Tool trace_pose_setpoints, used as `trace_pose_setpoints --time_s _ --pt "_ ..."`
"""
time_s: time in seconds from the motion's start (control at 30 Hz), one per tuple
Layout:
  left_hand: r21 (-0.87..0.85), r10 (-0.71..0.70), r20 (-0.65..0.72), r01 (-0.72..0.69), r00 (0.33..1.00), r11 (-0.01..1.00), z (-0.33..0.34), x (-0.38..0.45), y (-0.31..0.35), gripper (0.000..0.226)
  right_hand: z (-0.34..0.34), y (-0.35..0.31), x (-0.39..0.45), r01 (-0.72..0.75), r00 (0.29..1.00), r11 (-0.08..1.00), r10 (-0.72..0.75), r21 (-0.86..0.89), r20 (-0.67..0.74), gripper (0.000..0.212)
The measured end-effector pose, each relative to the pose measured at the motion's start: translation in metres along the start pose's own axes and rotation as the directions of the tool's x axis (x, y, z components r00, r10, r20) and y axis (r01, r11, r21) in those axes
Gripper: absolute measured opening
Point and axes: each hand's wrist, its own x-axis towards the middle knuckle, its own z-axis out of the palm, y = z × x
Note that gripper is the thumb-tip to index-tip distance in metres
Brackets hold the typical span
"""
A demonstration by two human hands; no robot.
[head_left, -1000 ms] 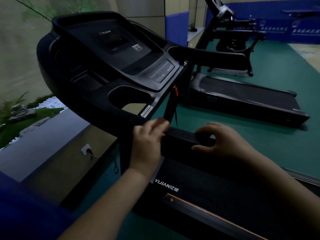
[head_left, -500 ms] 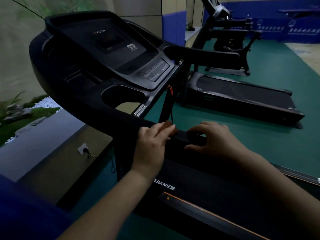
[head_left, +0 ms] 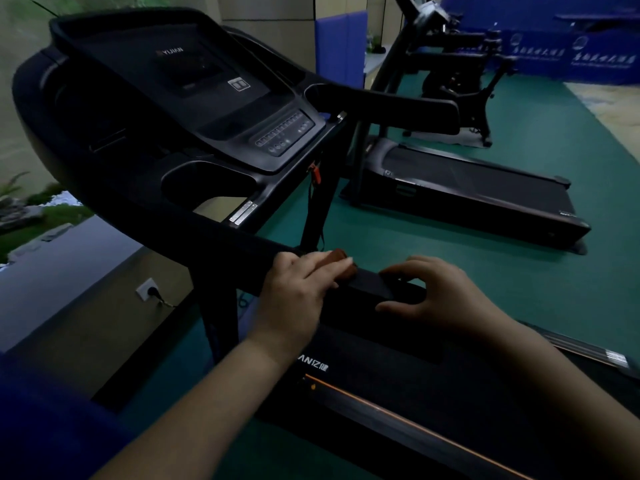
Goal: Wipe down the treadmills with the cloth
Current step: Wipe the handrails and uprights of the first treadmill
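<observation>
Your left hand (head_left: 304,289) lies flat on the near treadmill (head_left: 194,109), on its black handrail (head_left: 377,289), fingers straight and pointing right. A small reddish-brown cloth (head_left: 341,258) sits under those fingertips, pressed onto the rail; only its far edge shows past your fingers, so its full extent cannot be judged. The hand presses the cloth and does not clutch it.

Your right hand (head_left: 440,296) is just beside, further right on the same rail. Its fingers curve over the top of the rail and the thumb lies along the near side, so it grasps the rail. It is apart from the cloth, with a bare stretch of black rail between the two hands.

The console (head_left: 214,84) of the near treadmill rises to the upper left, its button panel (head_left: 285,136) below the dark screen. A red safety clip (head_left: 316,173) hangs at the console's lower right edge. The running deck (head_left: 433,393) with its orange stripe lies below your forearms.

A second treadmill (head_left: 467,188) stands well apart on the green floor (head_left: 519,271), with an exercise bike (head_left: 464,74) behind it. A wall socket (head_left: 147,289) with a plug shows at lower left.
</observation>
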Motion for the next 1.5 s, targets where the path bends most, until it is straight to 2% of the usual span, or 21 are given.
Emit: trace_pose_setpoints --time_s 0.07,0.2,0.23,0.33,0.43,0.53,0.63,0.73,0.83,0.9,1.0,1.07,1.13,1.2,1.27,1.37,1.5 --pt "0.08 -0.001 -0.023 0.003 1.0 0.997 -0.012 0.001 -0.014 0.041 -0.002 0.009 -0.007 -0.013 1.0 0.999 0.013 0.036 -0.005 0.063" --pt "0.05 -0.222 -0.14 0.231 0.965 0.972 -0.009 0.0 -0.004 0.044 -0.002 0.022 -0.021 -0.02 0.999 0.997 0.023 0.073 -0.033 0.066" --pt "0.034 -0.219 -0.128 0.225 0.967 0.974 0.0 -0.002 0.011 0.044 -0.002 0.024 -0.024 -0.018 0.999 0.997 0.022 0.079 -0.042 0.067" --pt "-0.034 -0.077 -0.016 0.076 0.997 0.997 0.022 -0.007 0.056 0.042 -0.001 0.029 -0.031 -0.009 0.997 0.996 0.017 0.093 -0.076 0.066" --pt "-0.034 0.01 0.04 -0.009 0.999 0.999 0.019 -0.004 0.054 0.043 -0.001 0.032 -0.034 0.001 0.995 0.996 0.008 0.093 -0.103 0.066" --pt "0.02 -0.036 -0.004 0.036 0.999 0.999 0.011 -0.003 0.038 0.043 -0.001 0.037 -0.038 0.004 0.994 0.992 0.01 0.127 -0.11 0.067" --pt "-0.031 -0.133 -0.051 0.132 0.99 0.991 0.02 -0.007 0.06 0.043 0.003 0.044 -0.041 -0.002 0.994 0.988 0.019 0.153 -0.11 0.069" --pt "-0.043 -0.026 0.041 0.028 0.999 0.999 0.033 -0.01 0.088 0.041 0.008 0.051 -0.046 -0.01 0.994 0.981 0.031 0.194 -0.106 0.072" --pt "-0.027 0.06 0.101 -0.058 0.993 0.998 0.023 -0.001 0.078 0.042 0.011 0.058 -0.051 -0.031 0.995 0.973 0.052 0.227 -0.09 0.075" --pt "0.033 0.014 0.086 -0.017 0.996 0.999 0.014 0.003 0.06 0.042 0.011 0.062 -0.053 -0.046 0.994 0.972 0.066 0.229 -0.084 0.075" --pt "0.042 -0.109 -0.014 0.11 0.994 0.993 0.015 -0.001 0.06 0.042 0.012 0.065 -0.057 -0.062 0.994 0.967 0.083 0.246 -0.075 0.069" --pt "0.006 -0.092 0.001 0.092 0.996 0.996 0.027 -0.008 0.083 0.044 0.013 0.065 -0.058 -0.056 0.994 0.964 0.078 0.261 -0.075 0.068" --pt "-0.032 -0.005 0.084 0.008 0.996 0.999 0.034 -0.01 0.104 0.041 0.012 0.063 -0.06 -0.041 0.994 0.958 0.067 0.285 -0.081 0.067" --pt "-0.051 0.042 0.122 -0.036 0.992 0.998 0.029 -0.006 0.11 0.042 0.011 0.061 -0.062 -0.009 0.99 0.945 0.055 0.328 -0.131 0.056" --pt "-0.133 -0.034 0.122 0.051 0.992 0.99 0.02 -0.003 0.111 0.04 0.01 0.057 -0.065 0.031 0.97 0.921 0.066 0.388 -0.235 0.04" --pt "-0.348 -0.253 0.143 0.288 0.957 0.892 0.013 -0.011 0.122 0.038 0.005 0.04 -0.07 0.09 0.948 0.831 0.097 0.548 -0.303 0.027" --pt "-0.476 -0.244 0.16 0.291 0.956 0.83 0.018 -0.018 0.141 0.044 0.01 0.017 -0.08 0.125 0.952 0.682 0.121 0.72 -0.281 0.029"
